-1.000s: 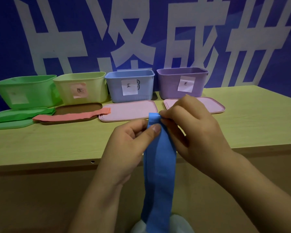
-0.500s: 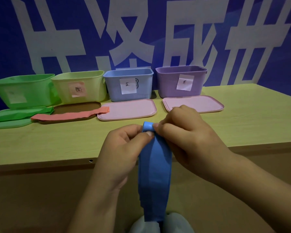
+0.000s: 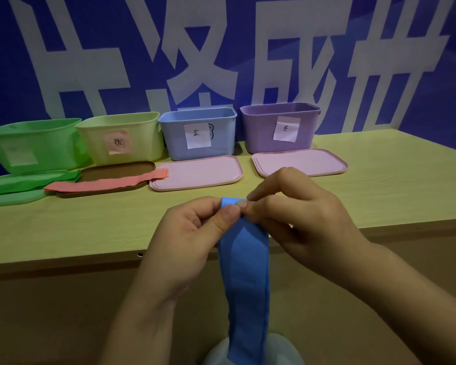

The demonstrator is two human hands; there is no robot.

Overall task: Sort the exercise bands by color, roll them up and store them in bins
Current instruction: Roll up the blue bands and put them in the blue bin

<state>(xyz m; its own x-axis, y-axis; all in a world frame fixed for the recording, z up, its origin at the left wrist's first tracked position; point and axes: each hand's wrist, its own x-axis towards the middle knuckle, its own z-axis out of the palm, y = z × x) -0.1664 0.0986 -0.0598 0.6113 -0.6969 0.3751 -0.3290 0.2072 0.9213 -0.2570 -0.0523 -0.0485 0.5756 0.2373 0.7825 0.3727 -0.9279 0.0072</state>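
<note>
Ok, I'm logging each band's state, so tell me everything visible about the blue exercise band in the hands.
The flat blue exercise band looks like thin, matte, stretchy rubber. Its top end is curled into a small starting roll, pinched between the left hand and the right hand above the pale wooden table. The rest hangs straight down past the table's front edge, out of view at the bottom.

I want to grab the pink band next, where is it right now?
In the head view, the pink band lies flat at the left, across the brown lid in front of the yellow-green bin, beside the green band.
</note>
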